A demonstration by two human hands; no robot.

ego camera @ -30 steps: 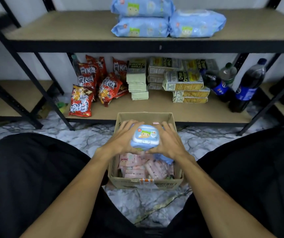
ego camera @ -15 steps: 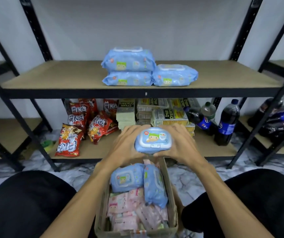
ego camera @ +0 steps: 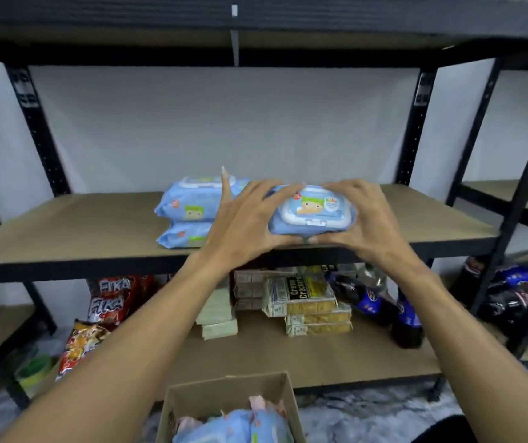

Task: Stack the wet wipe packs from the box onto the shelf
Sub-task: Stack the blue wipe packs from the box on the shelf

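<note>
Hands at either end, left hand (ego camera: 243, 219) and right hand (ego camera: 368, 219), hold a blue wet wipe pack (ego camera: 312, 212) over the front part of the middle shelf (ego camera: 80, 228). The left hand wraps the pack's left end, with its fingers spread and one finger sticking straight up. The right hand clasps the right end with fingers curled over the top. Both thumbs lie under the front edge and nearly meet there. The pack's white lid, printed with a cartoon child, faces the camera. Whether its underside touches the shelf or anything beneath it is hidden by the hands.

Just left of it, partly behind the left hand, a stack (ego camera: 189, 219) of two more blue packs lies on the same shelf, one flat on the other.

At the bottom edge, between the forearms, an open cardboard box (ego camera: 224, 394) stands on the marbled floor (ego camera: 368, 420). Blue and pink packs (ego camera: 224, 426) show inside it.

On the lower shelf (ego camera: 288, 362), red snack bags (ego camera: 109, 298) lean at the left and pale green packets (ego camera: 218, 314) are piled in the middle. Cracker packets (ego camera: 307, 298) are stacked beside them, and dark soda bottles (ego camera: 406, 318) stand to the right. More dark bottles (ego camera: 512, 292) lie on the neighbouring rack at far right. Black metal posts (ego camera: 39, 132) carry the boards, with a white wall (ego camera: 224, 123) behind.
</note>
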